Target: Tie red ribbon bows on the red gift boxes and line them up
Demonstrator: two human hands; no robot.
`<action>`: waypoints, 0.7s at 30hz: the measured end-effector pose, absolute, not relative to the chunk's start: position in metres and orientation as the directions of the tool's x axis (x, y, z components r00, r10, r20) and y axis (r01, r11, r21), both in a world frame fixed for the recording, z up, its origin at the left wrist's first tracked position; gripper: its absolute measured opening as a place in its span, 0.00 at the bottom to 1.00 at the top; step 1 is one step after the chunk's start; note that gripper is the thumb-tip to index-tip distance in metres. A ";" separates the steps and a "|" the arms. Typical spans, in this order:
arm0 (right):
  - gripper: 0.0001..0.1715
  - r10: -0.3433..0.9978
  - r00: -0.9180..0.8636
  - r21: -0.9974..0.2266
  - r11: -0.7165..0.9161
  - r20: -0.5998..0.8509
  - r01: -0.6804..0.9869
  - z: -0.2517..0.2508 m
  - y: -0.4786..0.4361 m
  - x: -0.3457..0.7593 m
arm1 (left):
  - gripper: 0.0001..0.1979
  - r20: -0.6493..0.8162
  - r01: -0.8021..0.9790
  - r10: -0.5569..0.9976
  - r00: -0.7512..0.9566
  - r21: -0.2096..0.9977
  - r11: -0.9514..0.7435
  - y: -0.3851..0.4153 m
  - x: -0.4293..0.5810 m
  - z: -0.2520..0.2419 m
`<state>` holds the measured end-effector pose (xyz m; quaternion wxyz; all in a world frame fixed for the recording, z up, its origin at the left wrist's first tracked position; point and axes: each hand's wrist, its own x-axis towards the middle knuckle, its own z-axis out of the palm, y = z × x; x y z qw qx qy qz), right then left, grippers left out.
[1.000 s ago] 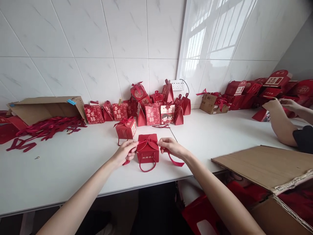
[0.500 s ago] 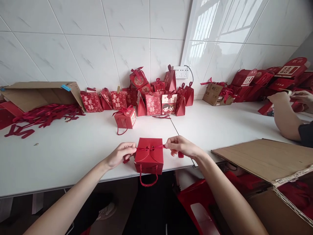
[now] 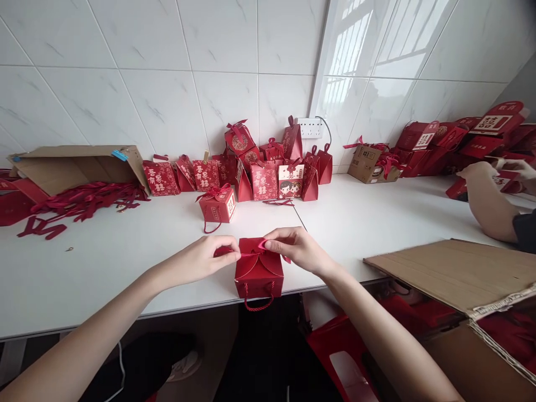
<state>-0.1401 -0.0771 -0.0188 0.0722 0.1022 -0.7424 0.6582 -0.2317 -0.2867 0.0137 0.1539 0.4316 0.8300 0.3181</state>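
Observation:
A small red gift box with a rope handle sits at the near edge of the white table. A red ribbon lies across its folded top. My left hand pinches the ribbon at the box's left side. My right hand pinches a loop of the same ribbon above the top right. Both hands are closed on the ribbon, close together over the lid. Behind the box stands a finished red box with a bow.
A heap of red gift boxes lines the tiled wall. Loose red ribbons spill from a flat carton at left. An open cardboard carton stands at right. Another person's hands work by more red boxes.
My hands came together over the lid from the box's two sides, and the taut ribbon now forms a loop. The box sits slightly farther back on the table edge.

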 end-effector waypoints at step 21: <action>0.13 0.202 -0.918 -0.932 0.196 0.341 -0.303 -0.045 -0.096 -0.147 | 0.09 0.003 0.547 0.729 -0.685 0.664 0.510 -0.283 -0.230 0.028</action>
